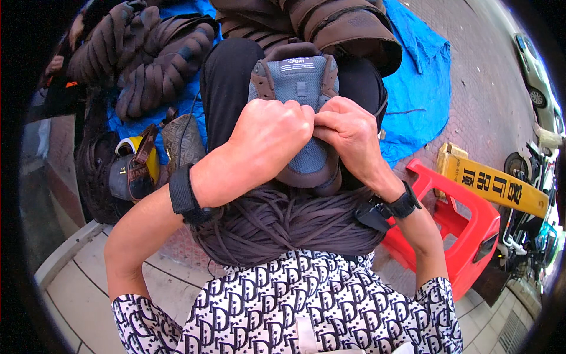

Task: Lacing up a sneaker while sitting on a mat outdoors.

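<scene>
A brown and grey-blue sports shoe (296, 79) rests on my black-trousered lap, tongue pointing away from me. My left hand (268, 141) is closed in a fist over the shoe's left side. My right hand (348, 133) pinches at the shoe's middle, fingers closed and touching the left hand. What the fingers hold is hidden. A thick bundle of brown laces (283, 227) lies across my lap just below the shoe. Both wrists wear black bands.
Rows of brown shoes (147, 59) lie on a blue tarp (421, 82) ahead and to the left. A red plastic stool (457, 227) stands at my right, a yellow sign (495, 183) beyond it. A parked car (533, 74) is far right. Paving tiles (76, 277) lie lower left.
</scene>
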A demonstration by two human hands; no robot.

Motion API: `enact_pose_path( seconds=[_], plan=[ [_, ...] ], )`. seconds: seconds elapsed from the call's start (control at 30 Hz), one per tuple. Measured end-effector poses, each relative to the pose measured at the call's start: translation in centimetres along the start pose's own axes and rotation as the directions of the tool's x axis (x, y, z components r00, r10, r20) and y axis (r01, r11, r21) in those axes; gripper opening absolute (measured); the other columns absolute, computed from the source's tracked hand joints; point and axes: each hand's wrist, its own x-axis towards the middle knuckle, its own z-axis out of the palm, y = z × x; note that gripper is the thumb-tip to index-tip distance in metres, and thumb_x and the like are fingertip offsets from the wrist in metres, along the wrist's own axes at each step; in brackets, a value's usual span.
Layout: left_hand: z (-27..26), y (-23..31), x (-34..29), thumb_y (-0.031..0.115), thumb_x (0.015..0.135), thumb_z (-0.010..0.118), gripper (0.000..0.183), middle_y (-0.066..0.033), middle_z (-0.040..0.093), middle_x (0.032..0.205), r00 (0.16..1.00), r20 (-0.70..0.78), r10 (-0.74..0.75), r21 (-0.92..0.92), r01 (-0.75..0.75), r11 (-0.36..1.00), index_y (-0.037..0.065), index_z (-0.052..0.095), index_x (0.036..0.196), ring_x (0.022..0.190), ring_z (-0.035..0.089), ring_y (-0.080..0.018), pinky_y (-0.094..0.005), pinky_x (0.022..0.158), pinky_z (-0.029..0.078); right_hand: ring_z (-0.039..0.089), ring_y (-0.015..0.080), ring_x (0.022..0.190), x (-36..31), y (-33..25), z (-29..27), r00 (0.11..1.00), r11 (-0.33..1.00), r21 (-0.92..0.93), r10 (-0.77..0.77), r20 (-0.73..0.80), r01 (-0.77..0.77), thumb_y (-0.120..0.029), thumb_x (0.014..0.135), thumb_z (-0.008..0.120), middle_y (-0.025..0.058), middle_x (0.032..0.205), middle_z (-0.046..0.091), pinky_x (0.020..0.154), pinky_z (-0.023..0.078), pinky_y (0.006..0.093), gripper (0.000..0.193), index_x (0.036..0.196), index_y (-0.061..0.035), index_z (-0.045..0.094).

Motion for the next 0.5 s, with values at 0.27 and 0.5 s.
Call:
enact_pose_path(
  seconds=[0.27,0.5],
  plan=[
    [0.2,-0.3,0.2,0.011,0.073,0.057,0.011,-0.0095,0.054,0.061,1.000,0.005,0.011,-0.073,-0.011,0.997,0.005,0.048,0.070,0.055,0.057,-0.0265,-0.0364,0.047,0.046,0.055,0.0240,0.065,0.5,0.8,0.0,0.984,0.973,-0.150,-0.179,0.006,0.178,-0.008,0.060,0.064,0.0066,0.066,0.052,0.058,0.046,0.0331,0.010,0.066,-0.0054,0.056],
    [-0.9,-0.6,-1.1,0.010,0.072,0.060,0.009,-0.0099,0.057,0.067,0.996,0.023,-0.082,-0.172,0.085,0.981,0.005,0.054,0.076,0.059,0.059,-0.0274,-0.0369,0.051,0.046,0.054,0.0240,0.068,0.9,0.8,-0.4,0.959,0.952,-0.119,-0.283,0.020,0.283,-0.010,0.061,0.065,0.0070,0.067,0.050,0.058,0.046,0.0334,0.012,0.066,-0.0060,0.055]
  ],
)
